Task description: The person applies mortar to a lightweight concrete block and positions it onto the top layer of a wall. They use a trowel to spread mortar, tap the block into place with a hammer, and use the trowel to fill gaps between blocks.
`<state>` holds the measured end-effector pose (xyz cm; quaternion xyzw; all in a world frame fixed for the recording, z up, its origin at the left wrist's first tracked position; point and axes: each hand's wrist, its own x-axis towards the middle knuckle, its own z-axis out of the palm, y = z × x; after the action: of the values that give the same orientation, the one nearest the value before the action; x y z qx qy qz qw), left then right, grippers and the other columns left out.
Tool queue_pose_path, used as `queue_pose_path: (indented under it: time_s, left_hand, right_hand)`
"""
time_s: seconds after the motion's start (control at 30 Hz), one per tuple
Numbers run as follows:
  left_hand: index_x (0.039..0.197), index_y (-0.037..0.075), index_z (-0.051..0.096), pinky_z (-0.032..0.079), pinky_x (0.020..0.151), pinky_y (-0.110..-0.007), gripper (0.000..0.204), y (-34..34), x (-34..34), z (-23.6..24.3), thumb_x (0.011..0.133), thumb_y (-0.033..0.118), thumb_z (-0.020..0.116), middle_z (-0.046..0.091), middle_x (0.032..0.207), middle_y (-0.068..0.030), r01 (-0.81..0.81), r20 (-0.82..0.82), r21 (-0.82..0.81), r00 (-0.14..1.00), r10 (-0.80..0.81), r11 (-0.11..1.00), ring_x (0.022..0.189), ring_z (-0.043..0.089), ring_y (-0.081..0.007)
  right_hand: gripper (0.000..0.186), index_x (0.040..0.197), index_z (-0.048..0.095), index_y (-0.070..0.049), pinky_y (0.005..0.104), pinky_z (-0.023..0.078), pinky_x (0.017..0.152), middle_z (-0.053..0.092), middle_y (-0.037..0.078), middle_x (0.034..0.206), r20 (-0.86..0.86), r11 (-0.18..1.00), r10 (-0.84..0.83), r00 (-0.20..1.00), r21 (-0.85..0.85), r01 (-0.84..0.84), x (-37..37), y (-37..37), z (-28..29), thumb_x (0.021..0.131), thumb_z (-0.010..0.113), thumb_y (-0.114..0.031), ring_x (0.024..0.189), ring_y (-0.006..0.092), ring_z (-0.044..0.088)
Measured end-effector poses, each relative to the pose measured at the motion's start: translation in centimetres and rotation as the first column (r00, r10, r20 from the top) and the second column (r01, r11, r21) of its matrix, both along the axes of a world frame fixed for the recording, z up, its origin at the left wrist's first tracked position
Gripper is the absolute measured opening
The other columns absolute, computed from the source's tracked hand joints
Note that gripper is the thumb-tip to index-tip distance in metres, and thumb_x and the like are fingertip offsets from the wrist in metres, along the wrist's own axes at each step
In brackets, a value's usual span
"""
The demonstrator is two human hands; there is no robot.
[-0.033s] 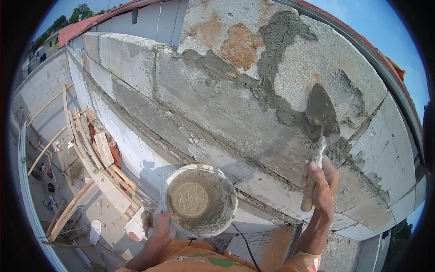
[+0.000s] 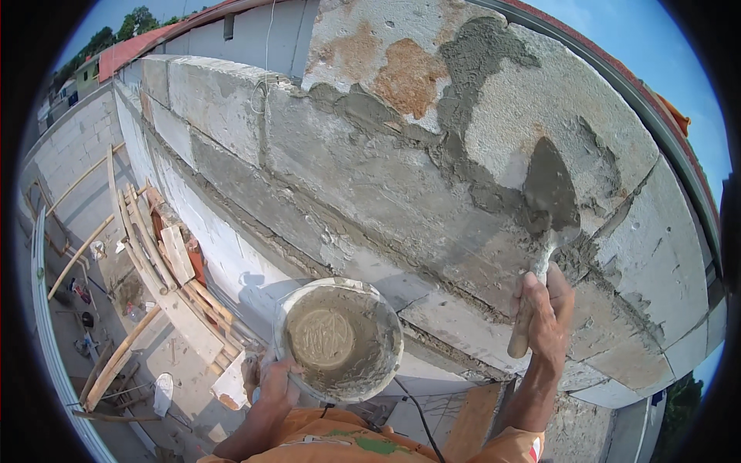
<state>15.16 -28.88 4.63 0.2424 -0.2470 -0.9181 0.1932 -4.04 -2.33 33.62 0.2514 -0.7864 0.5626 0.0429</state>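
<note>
My right hand (image 2: 546, 312) is wrapped round the wooden handle of a pointed trowel (image 2: 551, 185). Its grey, mortar-coated blade points up and lies close against the block wall (image 2: 347, 177); whether it touches, I cannot tell. Wet mortar (image 2: 478, 69) runs along the joints and up between two large pale blocks left of the blade. Lower down, my left hand (image 2: 276, 386) grips the rim of a round, mortar-smeared bucket (image 2: 394, 324) at its left side, the fingers partly hidden. Some grey mortar (image 2: 320, 338) coats the bucket's inside and bottom.
Below on the left lie bamboo poles and planks (image 2: 174, 309) beside the wall. A thin string (image 2: 270, 46) hangs over the wall's top. A dark cable (image 2: 417, 413) passes near my body, next to a wooden board (image 2: 472, 424). A red-edged roof (image 2: 617, 77) runs behind the wall.
The trowel and my right hand have shifted very slightly upward along the wall. The bucket and my left hand stay nearly where they were.
</note>
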Motion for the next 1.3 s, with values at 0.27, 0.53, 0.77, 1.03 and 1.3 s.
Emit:
queue_pose_path:
  time_s: [0.27, 0.53, 0.77, 1.03, 1.3]
  left_hand:
    - [0.135, 0.0, 0.05, 0.053, 0.095, -0.043, 0.066, -0.2, 0.0, 2.0, 0.071, -0.014, 0.048, 0.057, 0.12, -0.0149, 0.01, 0.059, -0.015, 0.998, -0.009, 1.0, 0.107, 0.06, -0.0302]
    - [0.133, 0.0, 0.051, 0.053, 0.095, -0.042, 0.063, 0.1, 0.0, 2.0, 0.071, -0.014, 0.049, 0.059, 0.116, -0.0147, -0.006, -0.004, -0.022, 1.0, 0.006, 1.0, 0.106, 0.061, -0.0295]
    - [0.145, 0.003, 0.041, 0.056, 0.093, -0.048, 0.079, 0.2, -0.4, 2.3, 0.069, -0.017, 0.043, 0.056, 0.126, -0.0162, 0.027, 0.03, -0.025, 0.999, -0.026, 0.999, 0.11, 0.061, -0.0321]
    - [0.137, 0.003, 0.052, 0.056, 0.08, -0.037, 0.067, 0.3, 0.0, 4.6, 0.073, -0.016, 0.048, 0.061, 0.11, -0.0118, -0.086, 0.194, 0.076, 0.979, 0.07, 0.993, 0.094, 0.061, -0.0244]
    - [0.131, 0.0, 0.054, 0.053, 0.092, -0.044, 0.06, -1.0, 1.1, 4.8, 0.072, -0.012, 0.051, 0.061, 0.112, -0.0144, -0.138, 0.132, -0.002, 0.982, 0.137, 0.99, 0.101, 0.061, -0.0293]
  right_hand:
    - [0.027, 0.088, 0.056, -0.004, 0.0285, 0.043, 0.049, 0.058, 0.003, 0.068, 0.031, 0.974, 0.198, 0.98, 0.108, -0.2, -2.2, -6.4, 0.2, 0.1, 0.061, -0.027, 0.058, 0.0107, 0.056]
    - [0.03, 0.105, 0.061, 0.004, 0.0273, 0.043, 0.046, 0.058, 0.006, 0.069, -0.036, 0.968, 0.019, 0.999, -0.249, -0.027, -0.5, -1.3, -0.9, 0.096, 0.062, -0.025, 0.053, 0.0132, 0.056]
    - [0.038, 0.108, 0.062, 0.004, 0.0267, 0.044, 0.039, 0.059, 0.007, 0.073, 0.038, 0.941, 0.199, 0.979, -0.285, -0.18, -1.2, -7.9, 2.0, 0.093, 0.064, -0.031, 0.051, 0.0132, 0.057]
    - [0.035, 0.108, 0.062, 0.002, 0.0269, 0.046, 0.047, 0.06, 0.005, 0.075, 0.094, 0.942, 0.23, 0.969, -0.272, -0.197, -3.0, -10.2, -1.6, 0.096, 0.063, -0.03, 0.057, 0.0125, 0.058]
    - [0.024, 0.101, 0.059, 0.0, 0.028, 0.045, 0.051, 0.059, 0.006, 0.073, 0.146, 0.974, 0.102, 0.984, -0.215, -0.069, 0.5, -7.0, -12.6, 0.099, 0.062, -0.024, 0.058, 0.0136, 0.057]
